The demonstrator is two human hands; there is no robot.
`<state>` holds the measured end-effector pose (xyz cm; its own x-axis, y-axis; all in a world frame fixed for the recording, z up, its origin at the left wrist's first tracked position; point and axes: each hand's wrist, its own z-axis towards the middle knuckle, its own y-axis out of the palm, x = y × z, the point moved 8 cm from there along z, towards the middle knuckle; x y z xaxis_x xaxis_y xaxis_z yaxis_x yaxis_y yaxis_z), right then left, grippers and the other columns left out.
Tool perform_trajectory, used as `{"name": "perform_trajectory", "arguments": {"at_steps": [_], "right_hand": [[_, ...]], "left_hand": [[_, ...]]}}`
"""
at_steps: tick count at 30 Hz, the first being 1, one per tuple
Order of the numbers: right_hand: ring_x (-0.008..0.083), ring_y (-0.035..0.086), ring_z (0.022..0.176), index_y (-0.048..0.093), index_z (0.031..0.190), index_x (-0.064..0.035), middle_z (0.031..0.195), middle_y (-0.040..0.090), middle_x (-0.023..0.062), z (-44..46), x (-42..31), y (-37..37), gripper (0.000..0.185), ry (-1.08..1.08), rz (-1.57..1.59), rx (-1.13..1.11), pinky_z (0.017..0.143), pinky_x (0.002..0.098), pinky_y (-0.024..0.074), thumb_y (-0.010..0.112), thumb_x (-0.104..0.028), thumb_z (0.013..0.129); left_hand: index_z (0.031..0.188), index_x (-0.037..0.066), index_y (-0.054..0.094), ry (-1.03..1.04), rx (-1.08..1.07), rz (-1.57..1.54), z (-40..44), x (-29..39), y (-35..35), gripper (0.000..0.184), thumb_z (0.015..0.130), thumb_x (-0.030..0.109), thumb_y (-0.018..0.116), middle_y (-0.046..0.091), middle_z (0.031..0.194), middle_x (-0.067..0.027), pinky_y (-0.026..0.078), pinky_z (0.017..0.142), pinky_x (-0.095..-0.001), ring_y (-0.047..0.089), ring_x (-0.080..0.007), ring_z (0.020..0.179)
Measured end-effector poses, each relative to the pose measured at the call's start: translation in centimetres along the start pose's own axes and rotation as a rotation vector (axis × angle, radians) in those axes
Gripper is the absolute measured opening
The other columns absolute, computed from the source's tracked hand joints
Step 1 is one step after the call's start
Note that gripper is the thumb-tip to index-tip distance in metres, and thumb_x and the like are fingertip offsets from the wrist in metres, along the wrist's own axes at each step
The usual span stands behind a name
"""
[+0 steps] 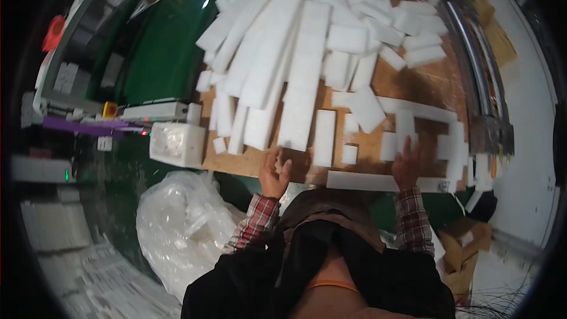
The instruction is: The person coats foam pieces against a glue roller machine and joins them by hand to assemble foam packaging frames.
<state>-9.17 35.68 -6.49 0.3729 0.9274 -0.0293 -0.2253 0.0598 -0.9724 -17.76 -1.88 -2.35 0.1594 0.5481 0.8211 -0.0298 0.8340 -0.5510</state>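
My left hand (275, 174) is over the near edge of the brown table (236, 162), fingers apart and holding nothing, just below the end of a long white foam strip (305, 77). My right hand (406, 163) is farther right, fingers spread, its fingertips by the lower end of an upright white foam block (405, 125); whether they touch is unclear. Between the hands stand a narrow foam piece (324, 138) and a small foam cube (349, 154). A long flat strip (378, 181) lies along the near edge.
Many white foam pieces (260, 41) are heaped at the table's back. A white box-like block (176, 144) stands at the left corner, near a green conveyor (168, 41). Clear plastic bags (177, 224) lie below left. Metal rollers (472, 53) run along the right; cardboard boxes (463, 242) sit below right.
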Motion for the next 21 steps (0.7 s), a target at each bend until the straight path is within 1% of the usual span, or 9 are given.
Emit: {"name": "perform_trajectory", "arguments": {"at_steps": [3,5,8,11,13,16,18,20,21], "right_hand": [[0.0404,0.037,0.119,0.036,0.134,-0.0063,0.136,0.034,0.0192,1.3,-0.6,0.3,0.066,-0.038,-0.137,0.133,0.093,0.0505,0.0366,0.06,-0.028,0.077],[0.0403,0.034,0.122,0.035,0.135,-0.0061,0.138,0.031,0.0189,0.5,-0.6,0.9,0.067,-0.041,-0.122,0.091,0.095,0.0517,0.0341,0.059,-0.03,0.077],[0.04,0.023,0.131,0.03,0.137,-0.0056,0.145,0.023,0.0178,1.2,0.1,1.4,0.071,-0.059,-0.133,0.001,0.101,0.0553,0.0265,0.058,-0.036,0.079],[0.0416,0.024,0.13,0.028,0.139,-0.0064,0.143,0.025,0.018,3.1,-1.2,0.4,0.075,-0.108,-0.149,-0.021,0.1,0.0575,0.0266,0.058,-0.039,0.078],[0.0433,0.023,0.129,0.03,0.138,-0.0079,0.142,0.026,0.0187,5.8,-6.3,-2.9,0.077,-0.244,0.071,0.057,0.098,0.06,0.0278,0.062,-0.035,0.073],[0.0447,0.025,0.127,0.033,0.137,-0.0096,0.141,0.027,0.0198,8.5,-12.1,-4.4,0.079,-0.288,0.118,0.068,0.095,0.0621,0.0296,0.065,-0.028,0.068],[0.0435,0.03,0.124,0.035,0.137,-0.0117,0.14,0.029,0.0195,9.8,-13.3,-3.3,0.078,-0.263,0.189,0.017,0.095,0.057,0.0332,0.066,-0.019,0.066],[0.0433,0.032,0.124,0.035,0.137,-0.0121,0.139,0.03,0.0195,10.6,-12.3,-1.7,0.078,-0.271,0.268,0.018,0.095,0.0556,0.034,0.066,-0.019,0.066],[0.0431,0.033,0.123,0.034,0.137,-0.0124,0.139,0.03,0.0195,11.4,-11.2,-0.6,0.077,-0.282,0.349,0.018,0.095,0.0541,0.0349,0.065,-0.019,0.066]], "left_hand": [[0.121,0.0,0.049,-0.066,0.139,0.103,2.1,-3.5,-0.1,0.052,0.077,0.02,0.067,0.058,0.103,-0.0167,0.046,0.078,-0.0351,0.057,-0.0275,0.086],[0.125,-0.001,0.045,-0.247,0.032,-0.008,2.7,-5.7,2.2,0.056,0.076,0.016,0.067,0.056,0.107,-0.0185,0.045,0.08,-0.0349,0.056,-0.0278,0.09],[0.124,-0.002,0.045,-0.098,-0.003,-0.249,4.0,-5.9,6.1,0.055,0.074,0.012,0.066,0.055,0.109,-0.0182,0.045,0.08,-0.0347,0.055,-0.0285,0.092],[0.123,-0.002,0.046,-0.126,0.049,-0.265,4.4,-3.9,7.0,0.053,0.074,0.008,0.065,0.056,0.106,-0.0159,0.045,0.077,-0.0308,0.054,-0.0239,0.087],[0.123,-0.003,0.047,-0.133,0.057,-0.249,4.5,-2.9,7.1,0.052,0.074,0.004,0.064,0.056,0.103,-0.0135,0.046,0.073,-0.0269,0.053,-0.0193,0.082],[0.123,-0.002,0.048,-0.175,0.051,-0.251,4.7,-3.8,6.2,0.05,0.075,0.002,0.063,0.056,0.103,-0.0119,0.046,0.072,-0.0253,0.053,-0.0176,0.08],[0.123,-0.001,0.048,-0.189,0.228,-0.31,4.7,-3.2,3.1,0.048,0.077,0.001,0.062,0.056,0.099,-0.0104,0.045,0.067,-0.023,0.051,-0.015,0.074],[0.125,0.001,0.046,-0.335,0.245,-0.429,4.6,-5.9,1.9,0.049,0.077,-0.002,0.059,0.053,0.1,-0.0111,0.045,0.064,-0.0243,0.052,-0.0162,0.073],[0.125,0.001,0.046,-0.329,0.247,-0.429,4.9,-5.4,0.6,0.049,0.077,-0.002,0.059,0.053,0.1,-0.0111,0.045,0.064,-0.0243,0.052,-0.0162,0.073]]}}
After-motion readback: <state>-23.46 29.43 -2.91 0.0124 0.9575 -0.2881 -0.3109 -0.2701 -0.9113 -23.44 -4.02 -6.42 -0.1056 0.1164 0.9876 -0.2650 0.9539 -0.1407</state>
